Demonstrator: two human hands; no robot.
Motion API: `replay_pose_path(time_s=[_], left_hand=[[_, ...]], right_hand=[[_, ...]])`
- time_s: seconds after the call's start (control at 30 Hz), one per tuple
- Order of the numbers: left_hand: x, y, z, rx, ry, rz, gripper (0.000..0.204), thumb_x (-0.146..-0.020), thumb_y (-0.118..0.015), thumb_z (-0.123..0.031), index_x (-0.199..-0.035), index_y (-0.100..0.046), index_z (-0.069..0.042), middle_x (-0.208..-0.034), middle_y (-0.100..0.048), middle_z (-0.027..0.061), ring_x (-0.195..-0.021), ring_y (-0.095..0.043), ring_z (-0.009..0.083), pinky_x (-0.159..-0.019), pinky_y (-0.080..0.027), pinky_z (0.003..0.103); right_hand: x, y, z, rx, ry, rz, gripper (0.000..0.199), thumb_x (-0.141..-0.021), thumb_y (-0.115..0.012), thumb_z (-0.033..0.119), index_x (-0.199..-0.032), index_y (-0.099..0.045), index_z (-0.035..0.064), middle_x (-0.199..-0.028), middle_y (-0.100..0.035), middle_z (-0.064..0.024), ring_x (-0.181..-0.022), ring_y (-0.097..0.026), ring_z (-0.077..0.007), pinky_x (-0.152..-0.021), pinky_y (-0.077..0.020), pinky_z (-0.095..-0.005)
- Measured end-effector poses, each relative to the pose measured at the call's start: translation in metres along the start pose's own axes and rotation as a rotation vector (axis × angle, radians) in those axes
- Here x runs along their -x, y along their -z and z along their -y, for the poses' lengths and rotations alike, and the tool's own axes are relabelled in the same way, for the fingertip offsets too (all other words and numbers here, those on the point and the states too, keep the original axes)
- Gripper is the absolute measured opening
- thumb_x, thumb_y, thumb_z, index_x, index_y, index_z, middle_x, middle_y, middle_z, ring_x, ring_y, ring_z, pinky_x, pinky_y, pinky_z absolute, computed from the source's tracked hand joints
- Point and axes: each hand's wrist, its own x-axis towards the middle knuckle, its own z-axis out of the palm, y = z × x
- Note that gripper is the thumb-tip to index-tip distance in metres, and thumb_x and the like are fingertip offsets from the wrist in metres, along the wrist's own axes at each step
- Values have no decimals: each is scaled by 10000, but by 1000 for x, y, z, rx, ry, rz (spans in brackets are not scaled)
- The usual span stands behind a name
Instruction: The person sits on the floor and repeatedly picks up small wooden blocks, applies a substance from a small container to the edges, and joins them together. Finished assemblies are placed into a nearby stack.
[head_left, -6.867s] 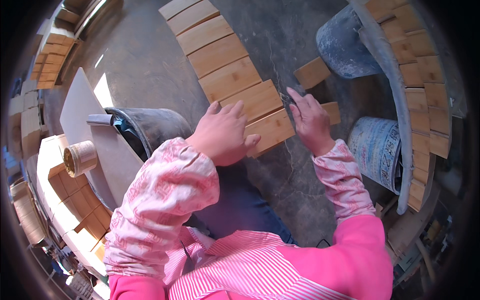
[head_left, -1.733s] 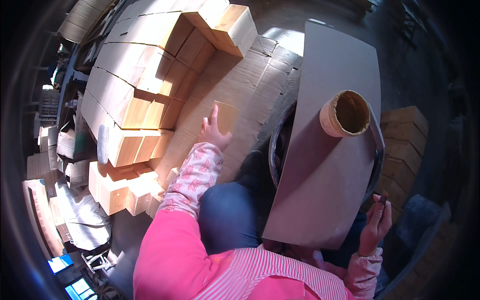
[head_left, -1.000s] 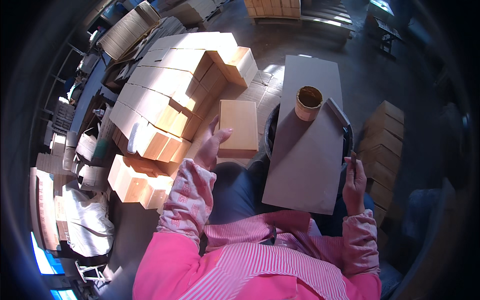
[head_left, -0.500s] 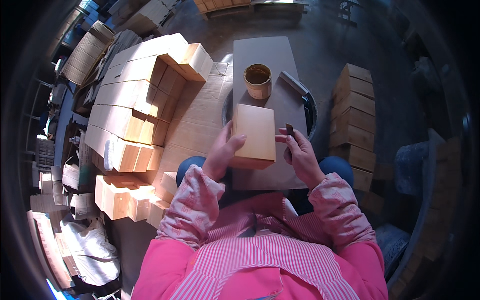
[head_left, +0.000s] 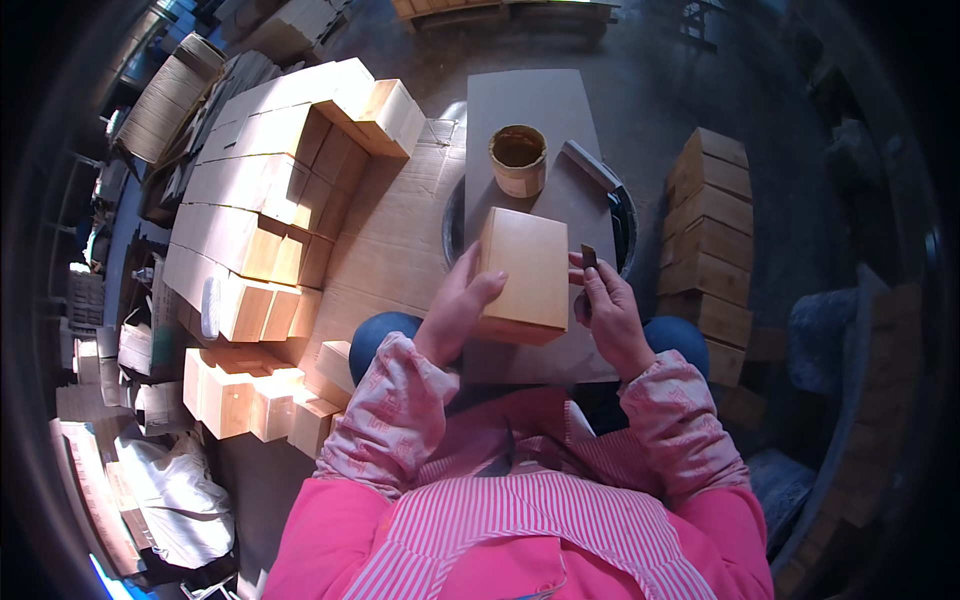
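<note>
Pale wooden box (head_left: 523,272), flat, smooth-faced, gripped by left hand (head_left: 457,312); right hand (head_left: 604,305) pinches small dark tool (head_left: 588,258).

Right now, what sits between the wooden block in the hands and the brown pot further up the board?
Only bare grey board shows between the wooden block and the brown pot in the head view.

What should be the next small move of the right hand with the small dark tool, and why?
Probably bring the small dark tool in the right hand over to the wooden block. The left hand already steadies that block on the grey board, and the tool's tip is just beside the block's right edge.
</note>
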Motion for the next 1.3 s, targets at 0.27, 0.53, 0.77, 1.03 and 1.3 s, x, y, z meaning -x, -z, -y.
replay_pose_path(time_s=[0.27,0.53,0.77,1.03,1.3], left_hand=[[-6,-9,14,127,31,63,676,-1031,-530,-248,-1627,-336,4,-1503,-537,139,-1364,-537,210,-1168,-404,348],[-5,-14,40,219,-6,114,716,-1014,-551,-256,-1638,-319,8,-1542,-500,147,-1409,-484,211,-1197,-360,342],[-8,-22,61,199,-5,-79,877,-951,-716,-311,-1614,-296,80,-1502,-526,250,-1376,-540,278,-1177,-398,348],[-11,-26,69,201,-34,-69,914,-945,-728,-324,-1623,-273,86,-1552,-479,285,-1456,-478,332,-1224,-336,367],[-14,-24,74,209,-79,-34,885,-955,-721,-303,-1634,-280,54,-1550,-485,282,-1459,-478,334,-1227,-331,373]], right_hand=[[-5,16,14,275,150,-104,365,-1164,-460,225,-1421,-649,47,-1042,-683,-35,-742,-523,-67,-688,-462,-235],[-10,-3,88,1220,428,4,313,-1057,-612,137,-1357,-700,124,-930,-600,-114,-812,-658,-293,-734,-537,-391],[-34,-43,94,1440,525,159,292,-982,-662,87,-1261,-729,140,-950,-609,-110,-808,-683,-328,-701,-563,-438],[-39,-45,89,1588,493,169,337,-927,-693,69,-1254,-746,131,-972,-611,-115,-797,-693,-334,-695,-567,-436],[-41,-53,98,1613,538,212,252,-973,-696,87,-1211,-775,116,-926,-609,-109,-772,-686,-321,-663,-546,-423]])
